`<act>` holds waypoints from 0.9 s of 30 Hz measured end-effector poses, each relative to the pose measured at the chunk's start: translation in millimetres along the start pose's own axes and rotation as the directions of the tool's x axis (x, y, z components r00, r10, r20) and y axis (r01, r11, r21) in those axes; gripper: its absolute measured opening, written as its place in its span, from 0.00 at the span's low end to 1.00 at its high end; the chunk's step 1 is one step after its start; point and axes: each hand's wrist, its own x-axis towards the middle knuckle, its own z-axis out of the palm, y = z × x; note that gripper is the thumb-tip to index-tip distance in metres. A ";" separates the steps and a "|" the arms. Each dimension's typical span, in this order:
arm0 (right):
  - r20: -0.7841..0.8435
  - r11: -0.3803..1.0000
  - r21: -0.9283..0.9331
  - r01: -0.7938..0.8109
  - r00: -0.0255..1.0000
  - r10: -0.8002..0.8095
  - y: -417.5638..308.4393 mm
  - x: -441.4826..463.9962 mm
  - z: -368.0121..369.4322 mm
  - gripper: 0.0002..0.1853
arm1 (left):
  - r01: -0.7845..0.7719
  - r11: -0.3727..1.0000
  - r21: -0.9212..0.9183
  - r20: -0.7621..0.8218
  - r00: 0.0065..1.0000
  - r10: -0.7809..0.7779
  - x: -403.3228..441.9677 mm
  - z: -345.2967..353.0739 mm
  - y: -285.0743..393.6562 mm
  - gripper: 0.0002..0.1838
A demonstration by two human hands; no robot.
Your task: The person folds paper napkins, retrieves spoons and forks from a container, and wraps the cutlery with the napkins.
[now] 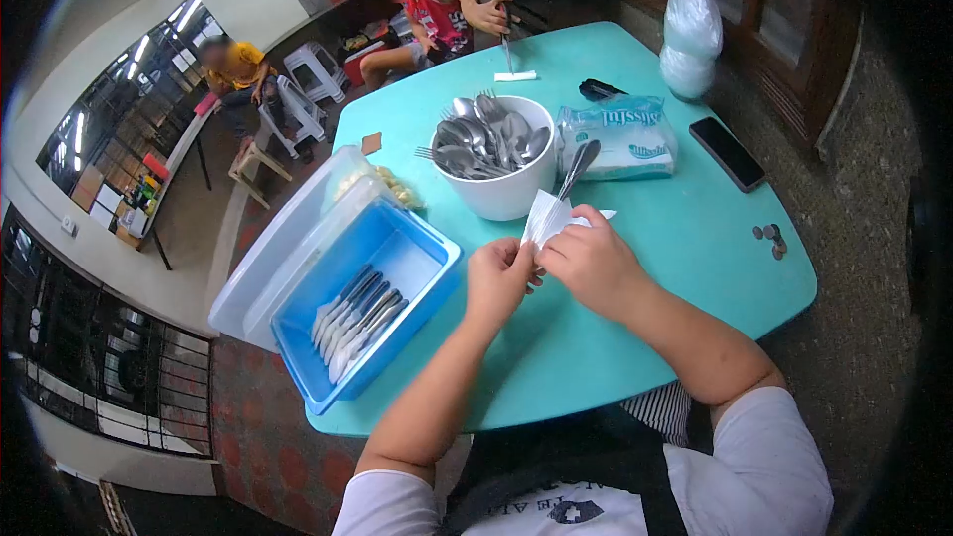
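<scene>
My left hand [499, 280] and my right hand [599, 266] meet over the table, both closed on a white paper napkin [545, 218]. It is folded around cutlery whose metal handles [580, 169] stick out at the top; the wrapped ends are hidden. Just beyond is a white bucket [499, 194] heaped with loose spoons and forks [491, 134]. A pack of tissue napkins [620, 139] lies right of the bucket. To the left, a blue plastic bin [392, 372] holds several sets of napkin-wrapped cutlery [357, 323], handles pointing away from me.
A clear lid [288, 248] leans at the blue bin's left, near a bag of pale items [392, 187]. On the turquoise table [695, 268] lie a phone [728, 153] and coins [771, 238]; a plastic-wrapped bundle [691, 35] stands behind. Across, another person's hand [488, 16] holds a utensil over a napkin [515, 75].
</scene>
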 end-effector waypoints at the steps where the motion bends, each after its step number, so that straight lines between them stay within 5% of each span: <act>1: -0.002 1.000 -0.005 0.006 1.000 -0.006 1.6 0.1 0.1 0.04 | -0.002 1.000 0.025 0.008 1.000 0.002 0.4 -0.1 -0.2 0.15; 16: 0.094 0.982 0.119 -0.144 0.987 0.133 16.8 -4.0 2.6 0.07 | -0.187 0.860 0.475 0.221 0.971 0.089 -6.9 -6.9 3.3 0.15; 19: 0.111 0.973 0.137 -0.186 0.979 0.171 19.3 -0.7 -1.1 0.09 | -0.353 0.753 0.555 0.316 0.927 0.202 -9.2 -9.4 -0.1 0.14; 24: 0.208 0.939 0.304 -0.161 0.973 0.100 22.4 -4.5 1.4 0.12 | -0.437 0.692 0.575 0.408 0.886 0.220 -14.5 -14.0 5.1 0.12; 27: 0.410 0.844 0.494 -0.208 0.912 -0.015 29.9 -9.6 11.7 0.10 | -0.485 0.736 0.471 0.497 0.836 0.232 -14.9 -19.0 5.8 0.11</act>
